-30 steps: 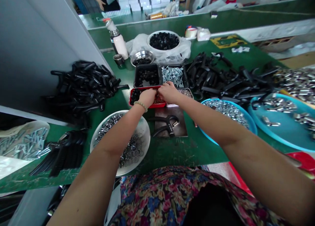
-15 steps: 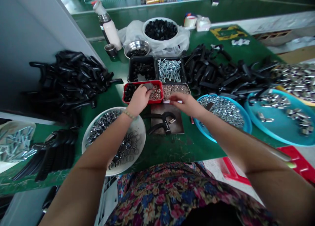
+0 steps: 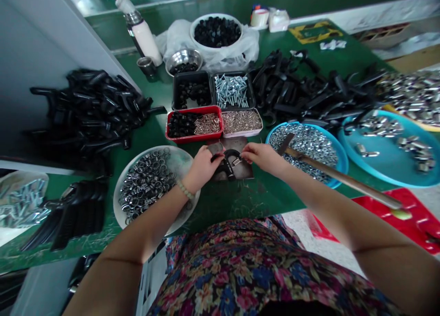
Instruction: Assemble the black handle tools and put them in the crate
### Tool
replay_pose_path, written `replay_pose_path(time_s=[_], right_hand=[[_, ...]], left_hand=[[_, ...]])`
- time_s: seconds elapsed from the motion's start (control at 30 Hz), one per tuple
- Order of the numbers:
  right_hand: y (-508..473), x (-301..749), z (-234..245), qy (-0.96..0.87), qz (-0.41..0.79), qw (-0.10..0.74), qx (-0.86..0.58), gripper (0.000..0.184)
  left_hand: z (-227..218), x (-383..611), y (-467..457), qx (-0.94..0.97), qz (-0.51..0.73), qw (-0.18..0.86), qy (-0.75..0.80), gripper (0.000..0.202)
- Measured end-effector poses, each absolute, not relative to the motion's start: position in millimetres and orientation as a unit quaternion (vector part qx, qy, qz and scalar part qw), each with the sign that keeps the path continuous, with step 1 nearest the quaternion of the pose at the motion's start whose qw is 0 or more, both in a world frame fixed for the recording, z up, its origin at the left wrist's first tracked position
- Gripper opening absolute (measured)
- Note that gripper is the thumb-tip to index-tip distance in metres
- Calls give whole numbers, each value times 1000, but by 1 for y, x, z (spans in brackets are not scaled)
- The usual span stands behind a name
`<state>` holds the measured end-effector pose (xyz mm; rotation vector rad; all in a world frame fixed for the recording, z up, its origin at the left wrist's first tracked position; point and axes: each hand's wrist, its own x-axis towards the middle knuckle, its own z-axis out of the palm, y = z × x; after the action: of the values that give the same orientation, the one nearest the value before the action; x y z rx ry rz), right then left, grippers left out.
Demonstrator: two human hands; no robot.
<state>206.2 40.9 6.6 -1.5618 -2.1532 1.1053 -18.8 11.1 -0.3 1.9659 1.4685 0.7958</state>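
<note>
A black two-handled plastic tool with a curved head and a small metal spring lies on a square metal plate before me. My left hand, with a grey wrap on one finger, is closed at the tool's left side and covers part of its handles. At the right edge of the head, my right hand pinches thumb and fingertips together; anything between them is too small to make out. Just behind are a red tray of black caps and copper-coloured pins, and a pale tray of tiny metal parts.
A white basin of metal rings stands left. A hammer lies across a blue basin of small metal parts. Black handles are heaped left, more black parts right. Behind sit black trays with caps and screws.
My left hand has come from the red tray down to the black tool. My right hand has moved from the pale tray to the tool's right side. The view has shifted slightly.
</note>
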Motion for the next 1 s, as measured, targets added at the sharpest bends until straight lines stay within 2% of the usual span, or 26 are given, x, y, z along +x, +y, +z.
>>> replay_pose_path(time_s=[0.23,0.33,0.43,0.53,0.63,0.7,0.77,0.87,1.0], right_hand=[[29,188,5,-886,75,20,-457,17],[25,184,2,-893,91,19,-440,21],[21,203,4,-886,137,77,-436,30],[17,249,10,-850,65,95,-515,45],[14,301,11,-777,-39,-9,-628,43],[12,323,8,-758,-57,-77,-645,37],[8,329,6,-763,-52,-102,-637,36],[-7,307,13,-749,-33,-50,-659,41],[-26,258,36,-762,83,49,-640,38]], left_hand=[[-5,-14,11,750,259,255,552,14],[-5,-13,11,759,247,233,555,13],[-5,-13,10,782,221,188,552,18],[-5,-12,9,844,153,115,501,23],[-5,-12,11,904,71,51,419,26],[-4,-15,11,916,50,36,397,24],[-2,-21,10,913,66,43,401,24],[3,-32,2,887,123,61,440,29],[8,-37,-11,885,122,59,445,35]])
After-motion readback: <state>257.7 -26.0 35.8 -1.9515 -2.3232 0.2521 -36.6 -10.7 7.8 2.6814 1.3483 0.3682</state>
